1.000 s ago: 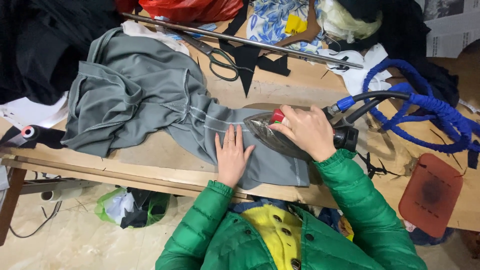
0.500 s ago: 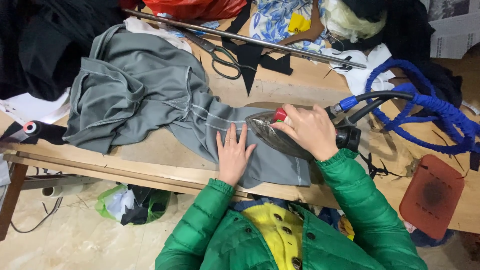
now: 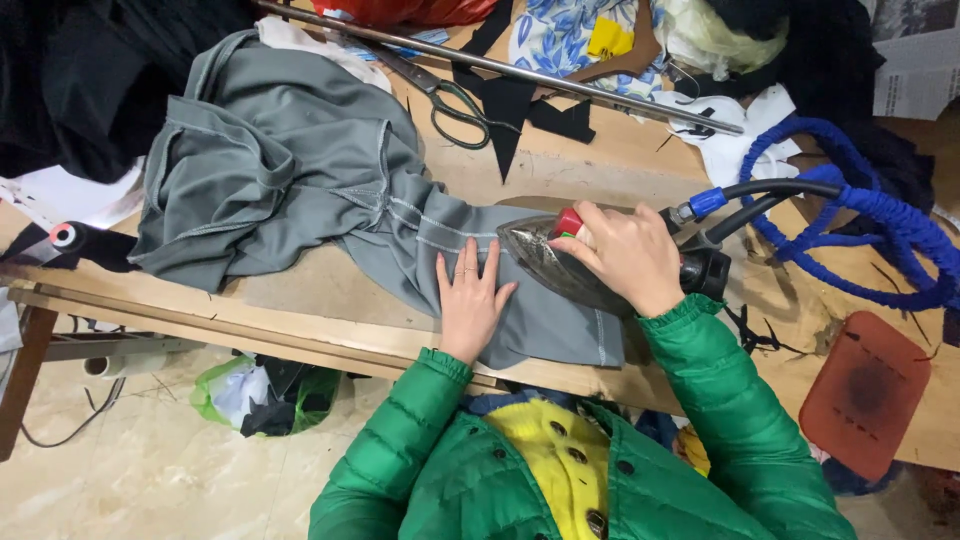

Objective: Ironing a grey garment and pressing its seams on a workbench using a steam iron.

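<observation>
Now R hand [image 3: 622, 255] grips iron [image 3: 560, 262] — L hand [image 3: 470, 300] flattens cloth [image 3: 300, 180].

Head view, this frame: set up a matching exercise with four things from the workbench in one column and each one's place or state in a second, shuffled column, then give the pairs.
Things
1. grey stitched fabric garment
2. dark metal steam iron
3. dark-handled metal scissors
4. rust-red rounded flat pad

Places or states
A. lying near the far edge of the bench, untouched
B. gripped by the right hand
C. pressed flat under the left hand
D. at the bench's near right edge, beyond the right sleeve

Pairs: 1-C, 2-B, 3-A, 4-D
</observation>
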